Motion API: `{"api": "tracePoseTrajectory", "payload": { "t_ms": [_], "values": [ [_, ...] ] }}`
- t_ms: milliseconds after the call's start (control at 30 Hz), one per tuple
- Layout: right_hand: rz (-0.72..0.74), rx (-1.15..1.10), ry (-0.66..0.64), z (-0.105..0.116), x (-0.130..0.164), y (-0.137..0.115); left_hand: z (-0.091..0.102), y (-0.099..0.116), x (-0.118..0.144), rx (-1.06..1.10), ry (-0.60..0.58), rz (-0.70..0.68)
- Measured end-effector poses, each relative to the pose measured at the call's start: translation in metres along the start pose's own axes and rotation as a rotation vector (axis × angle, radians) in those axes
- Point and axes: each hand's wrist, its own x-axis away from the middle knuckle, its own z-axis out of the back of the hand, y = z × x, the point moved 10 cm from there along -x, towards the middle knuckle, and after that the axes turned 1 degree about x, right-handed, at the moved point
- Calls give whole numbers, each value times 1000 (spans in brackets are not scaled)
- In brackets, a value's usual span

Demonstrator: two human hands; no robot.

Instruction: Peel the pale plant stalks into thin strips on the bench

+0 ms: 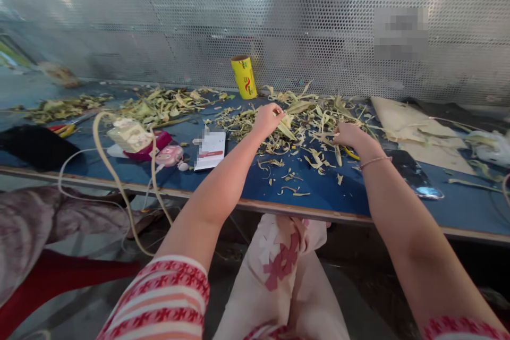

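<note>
On the blue table point(319, 191) before the perforated wall, I see my left hand point(268, 118) pinching a pale leaf strip point(287, 128) that runs rightward toward my right hand point(350, 135), whose curled fingers rest in the leaf scraps point(314, 111).

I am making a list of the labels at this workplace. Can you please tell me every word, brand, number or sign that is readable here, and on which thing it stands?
No text can be read in this picture.
Yellow roll: a red mark, too small to read.
White card: a red stripe, print blurred out.
Perforated metal wall: a sign at upper right, blurred out.
Pink case: no text visible.
</note>
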Motion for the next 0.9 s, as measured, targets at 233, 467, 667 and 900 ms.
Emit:
{"api": "tracePoseTrajectory", "payload": {
  "t_ms": [233,467,667,900],
  "values": [
    [-89,-101,134,24,3,7,-1,-3,-2,13,6,-4],
    [-56,-570,471,67,16,3,-2,-4,-2,59,-1,17],
    [-7,-1116,429,54,11,-10,-21,0,-2,370,-150,32],
    [83,-1354,318,40,10,-29,-42,52,21,449,-424,-172]
  ]
}}
